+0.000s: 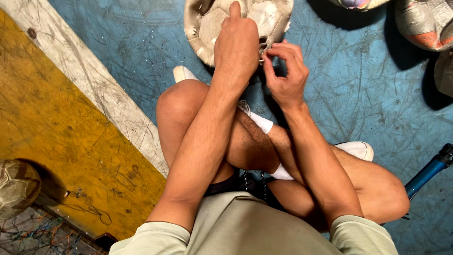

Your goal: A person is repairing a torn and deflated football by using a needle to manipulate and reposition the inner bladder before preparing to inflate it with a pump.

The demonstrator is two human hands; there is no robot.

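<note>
Your left hand (237,45) is clamped over the worn ball (207,28), index finger stretched up across its peeling skin, holding it down on the blue floor (354,94) just past your knees. Your right hand (285,71) sits tight beside it, thumb and forefinger pinched on something small at the ball's edge; too small to tell what. You sit cross-legged, white shoes (358,150) showing. Yellow floor (56,141) and a white stripe (94,80) lie left. Another ball (16,186) rests lower left by netting (42,233). More balls (422,23) upper right. Blue pump (432,170) at right edge.
</note>
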